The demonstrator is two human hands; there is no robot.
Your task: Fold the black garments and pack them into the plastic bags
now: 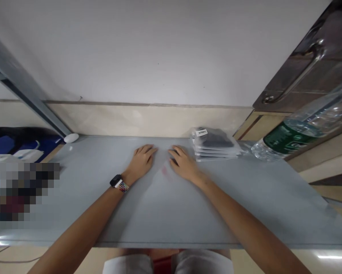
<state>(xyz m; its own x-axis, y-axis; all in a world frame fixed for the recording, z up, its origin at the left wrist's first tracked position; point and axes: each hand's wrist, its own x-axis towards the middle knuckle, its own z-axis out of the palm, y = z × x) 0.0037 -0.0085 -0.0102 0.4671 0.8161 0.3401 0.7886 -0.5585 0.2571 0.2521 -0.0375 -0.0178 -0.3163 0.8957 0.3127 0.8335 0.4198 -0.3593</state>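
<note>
My left hand (pixel 141 161) rests palm down on the grey table (pixel 165 217), holding nothing, its fingers loosely extended. A watch (pixel 119 182) with a multicoloured band is on that wrist. My right hand (pixel 184 163) also lies palm down, fingers spread and nothing in them. A gap of bare tabletop with a faint reddish mark separates the two hands. Just beyond the right hand, to its right, sits a stack of clear plastic packets (pixel 215 144) with dark contents; the top one bears a white barcode label.
At the right stands a large clear bottle (pixel 291 137) with a green label, near a metal door handle (pixel 299 74). A white oval object (pixel 71 138) lies at the back left corner, by a metal post (pixel 49 110). A wall (pixel 159 57) rises behind the table.
</note>
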